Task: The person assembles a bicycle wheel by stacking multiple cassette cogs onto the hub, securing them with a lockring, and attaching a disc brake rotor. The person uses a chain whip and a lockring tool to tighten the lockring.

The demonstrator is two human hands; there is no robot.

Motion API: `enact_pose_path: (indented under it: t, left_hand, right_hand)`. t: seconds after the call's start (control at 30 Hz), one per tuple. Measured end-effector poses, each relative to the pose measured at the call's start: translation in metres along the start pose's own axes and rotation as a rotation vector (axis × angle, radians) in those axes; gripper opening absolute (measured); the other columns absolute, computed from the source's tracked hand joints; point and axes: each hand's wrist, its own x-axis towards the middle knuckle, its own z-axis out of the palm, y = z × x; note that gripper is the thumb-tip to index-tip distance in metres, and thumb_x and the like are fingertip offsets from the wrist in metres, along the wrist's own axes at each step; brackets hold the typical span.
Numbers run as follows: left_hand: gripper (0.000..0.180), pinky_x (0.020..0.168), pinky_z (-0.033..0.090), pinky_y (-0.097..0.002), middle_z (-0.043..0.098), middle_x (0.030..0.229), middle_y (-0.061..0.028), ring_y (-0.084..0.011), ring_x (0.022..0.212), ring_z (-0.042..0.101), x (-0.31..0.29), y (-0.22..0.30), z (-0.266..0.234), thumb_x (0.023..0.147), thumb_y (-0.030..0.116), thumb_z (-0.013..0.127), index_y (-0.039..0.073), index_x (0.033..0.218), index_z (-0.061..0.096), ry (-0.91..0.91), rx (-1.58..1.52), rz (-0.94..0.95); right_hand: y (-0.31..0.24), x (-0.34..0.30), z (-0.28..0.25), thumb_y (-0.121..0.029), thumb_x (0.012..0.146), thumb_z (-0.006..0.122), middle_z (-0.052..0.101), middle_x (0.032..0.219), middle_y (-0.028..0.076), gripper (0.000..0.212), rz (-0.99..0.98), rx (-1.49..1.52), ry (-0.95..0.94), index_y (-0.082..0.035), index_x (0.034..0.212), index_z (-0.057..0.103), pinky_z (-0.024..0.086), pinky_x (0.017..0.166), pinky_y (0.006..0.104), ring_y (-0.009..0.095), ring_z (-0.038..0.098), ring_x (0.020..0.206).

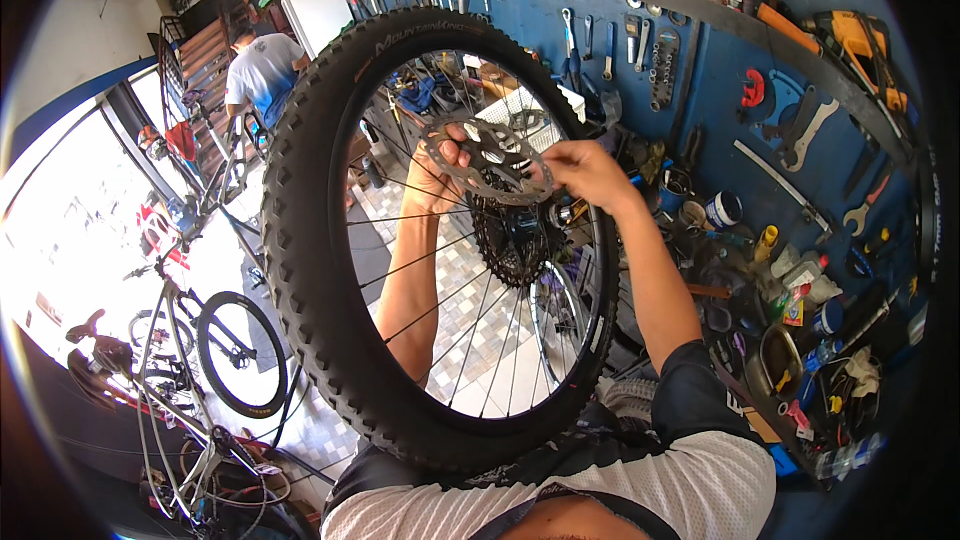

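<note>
A large bicycle wheel with a knobby black tyre [300, 190] stands upright in front of me, leaning toward my lap. A silver brake disc [492, 183] with cut-out holes appears inside the wheel's ring, above a dark cassette of sprockets [515, 258]. My left hand [440, 175], seen beyond the spokes, has its fingers curled round the disc's left edge, partly visible through the holes. At the disc's right edge, my right hand [590, 172] is closed with thumb and fingers pinching it. Whether the disc touches the hub cannot be told.
On the right, a blue tool wall [690, 90] holds wrenches above a bench cluttered with bottles and cups. Bicycles [180, 360] stand at the left. Another person [265, 70] bends over at the far left. A white basket [545, 112] sits beyond the wheel.
</note>
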Motion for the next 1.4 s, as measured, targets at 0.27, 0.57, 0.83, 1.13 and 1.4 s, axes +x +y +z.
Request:
enact_pose_path:
  t: [0.27,0.57,0.83,1.13,1.4]
  left_hand:
    - [0.018,0.060,0.063,-0.0316,0.066,0.100,-0.0049,-0.0167,0.076,0.069,-0.003,0.009,-0.007,0.091,0.007,0.079,0.001,0.105,0.068,0.009,-0.072,-0.067]
    - [0.034,0.070,0.062,-0.0338,0.073,0.094,-0.0120,-0.0229,0.077,0.070,-0.001,0.014,0.018,0.100,0.006,0.066,-0.007,0.131,0.063,0.070,0.057,-0.124]
    - [0.027,0.056,0.035,-0.0283,0.039,0.067,0.0020,-0.0123,0.059,0.037,-0.039,-0.001,0.025,0.109,0.035,0.054,0.011,0.117,0.063,0.409,-0.049,-0.015]
    - [0.062,0.068,0.038,-0.0323,0.040,0.067,-0.0001,-0.0164,0.069,0.040,-0.046,0.002,0.060,0.105,0.068,0.042,0.011,0.080,0.049,0.335,-0.024,0.130]
    - [0.042,0.077,0.034,-0.0352,0.038,0.073,-0.0032,-0.0178,0.073,0.036,-0.061,-0.006,0.079,0.109,0.043,0.041,0.013,0.079,0.040,0.491,-0.010,0.143]
  right_hand:
    - [-0.092,-0.008,0.008,-0.044,0.085,0.083,0.073,0.101,0.010,0.061,-0.588,-0.669,-0.024,-0.009,0.132,0.066,0.053,0.082,0.0384,0.027,0.070,0.091]
    - [-0.120,0.003,0.015,-0.045,0.073,0.085,0.076,0.096,0.013,0.066,-0.200,-0.730,-0.146,-0.010,0.126,0.068,0.054,0.078,0.0419,0.032,0.073,0.089]
    - [-0.054,-0.062,-0.041,-0.024,0.073,0.088,0.072,0.107,0.010,0.063,-0.234,-0.668,0.073,-0.022,0.133,0.066,0.053,0.083,0.0399,0.024,0.066,0.092]
    - [-0.003,-0.071,-0.002,-0.027,0.078,0.085,0.074,0.115,0.004,0.057,-0.208,-0.760,-0.049,-0.023,0.133,0.070,0.054,0.090,0.0414,0.027,0.065,0.100]
    - [0.005,-0.071,0.004,-0.026,0.074,0.088,0.076,0.108,0.003,0.058,-0.306,-0.750,-0.023,-0.020,0.129,0.071,0.055,0.086,0.0408,0.026,0.065,0.098]
